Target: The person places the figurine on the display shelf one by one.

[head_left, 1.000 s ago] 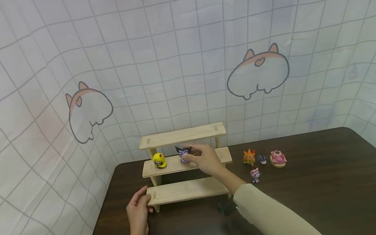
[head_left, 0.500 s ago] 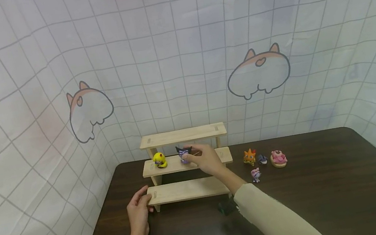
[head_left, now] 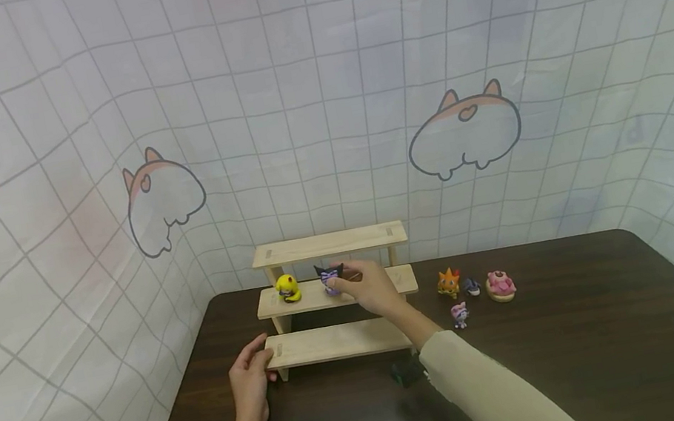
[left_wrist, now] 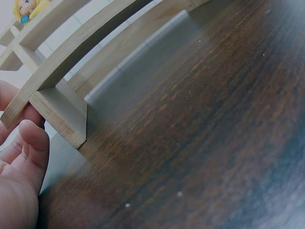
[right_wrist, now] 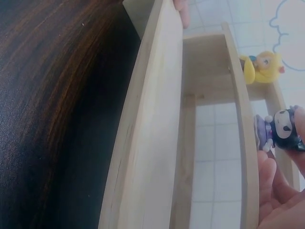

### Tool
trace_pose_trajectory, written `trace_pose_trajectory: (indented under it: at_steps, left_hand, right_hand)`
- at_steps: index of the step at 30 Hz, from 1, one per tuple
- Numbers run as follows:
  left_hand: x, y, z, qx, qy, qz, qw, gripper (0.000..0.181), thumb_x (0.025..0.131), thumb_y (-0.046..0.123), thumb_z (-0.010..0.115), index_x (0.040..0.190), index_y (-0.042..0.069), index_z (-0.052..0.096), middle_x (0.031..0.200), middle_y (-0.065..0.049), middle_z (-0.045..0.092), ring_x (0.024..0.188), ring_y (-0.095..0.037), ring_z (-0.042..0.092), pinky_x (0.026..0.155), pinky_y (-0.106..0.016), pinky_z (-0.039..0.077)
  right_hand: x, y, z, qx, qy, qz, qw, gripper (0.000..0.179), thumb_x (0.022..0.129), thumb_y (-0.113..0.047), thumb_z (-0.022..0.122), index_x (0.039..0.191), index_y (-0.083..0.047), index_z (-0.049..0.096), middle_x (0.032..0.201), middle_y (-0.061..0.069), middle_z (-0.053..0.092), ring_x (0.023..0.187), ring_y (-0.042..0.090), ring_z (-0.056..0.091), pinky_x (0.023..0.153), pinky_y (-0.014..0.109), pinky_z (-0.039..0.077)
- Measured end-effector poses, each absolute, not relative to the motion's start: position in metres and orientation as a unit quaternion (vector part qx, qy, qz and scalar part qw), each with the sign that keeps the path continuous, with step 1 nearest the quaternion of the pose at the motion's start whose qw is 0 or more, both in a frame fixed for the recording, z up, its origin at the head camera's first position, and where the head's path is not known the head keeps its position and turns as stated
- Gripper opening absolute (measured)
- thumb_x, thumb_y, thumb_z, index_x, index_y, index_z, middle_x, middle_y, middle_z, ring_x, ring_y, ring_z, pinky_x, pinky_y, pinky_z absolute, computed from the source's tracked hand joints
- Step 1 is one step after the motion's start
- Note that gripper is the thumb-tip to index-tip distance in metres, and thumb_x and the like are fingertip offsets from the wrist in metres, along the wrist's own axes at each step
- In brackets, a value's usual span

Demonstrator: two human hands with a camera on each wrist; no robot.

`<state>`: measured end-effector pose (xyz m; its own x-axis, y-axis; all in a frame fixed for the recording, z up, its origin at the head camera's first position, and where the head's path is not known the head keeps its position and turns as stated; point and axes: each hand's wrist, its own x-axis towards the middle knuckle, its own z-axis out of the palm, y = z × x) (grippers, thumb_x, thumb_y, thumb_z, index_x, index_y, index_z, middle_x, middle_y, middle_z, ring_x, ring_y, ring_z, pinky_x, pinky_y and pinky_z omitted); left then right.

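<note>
A wooden three-tier display stand [head_left: 340,342] stands on the dark table. My left hand [head_left: 249,382] grips the left end of its lowest board; in the left wrist view, the fingers [left_wrist: 33,138] bend round that end beside the leg. On the middle board, my right hand [head_left: 372,287] pinches a small black-and-purple figurine [head_left: 330,279], which is upright. The right wrist view shows the figurine [right_wrist: 279,129] with its base at the middle board and fingers at its head. A yellow figurine [head_left: 287,288] sits to its left on the same board.
Right of the stand are an orange figurine [head_left: 448,282], a small dark one [head_left: 471,287], a pink one on a round base [head_left: 500,285] and a pink-and-white one [head_left: 460,314]. A gridded white curtain [head_left: 349,125] hangs behind the table [head_left: 577,341].
The head view has shifted very slightly. Both hands, the stand and the figurines stay practically where they were, with the black-and-purple figurine still between the right fingers.
</note>
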<state>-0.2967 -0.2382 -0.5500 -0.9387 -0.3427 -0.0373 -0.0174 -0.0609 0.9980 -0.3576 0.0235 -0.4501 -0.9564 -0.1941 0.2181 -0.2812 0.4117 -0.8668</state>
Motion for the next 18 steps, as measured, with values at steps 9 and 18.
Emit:
trace_pose_trajectory:
  at_steps: [9, 18]
  left_hand:
    - [-0.2973, -0.2385, -0.5506, 0.133, -0.674, -0.718, 0.112, 0.039, 0.098, 0.008, 0.062, 0.137, 0.004, 0.063, 0.112, 0.002, 0.068, 0.066, -0.008, 0.057, 0.054, -0.021, 0.049]
    - [-0.3010, -0.2399, -0.5534, 0.137, -0.668, -0.723, 0.108, 0.040, 0.099, 0.007, 0.062, 0.138, 0.005, 0.063, 0.121, -0.002, 0.066, 0.066, -0.008, 0.057, 0.054, -0.021, 0.049]
  right_hand:
    - [-0.3547, 0.0212, -0.4495, 0.138, -0.839, 0.523, 0.054, 0.040, 0.096, -0.036, 0.072, 0.133, -0.021, 0.070, 0.121, 0.008, 0.074, 0.112, 0.027, 0.069, 0.094, 0.045, 0.057]
    - [-0.3529, 0.0195, -0.4476, 0.127, -0.842, 0.522, 0.054, 0.042, 0.094, -0.037, 0.073, 0.133, -0.021, 0.070, 0.121, 0.009, 0.074, 0.113, 0.027, 0.069, 0.096, 0.046, 0.056]
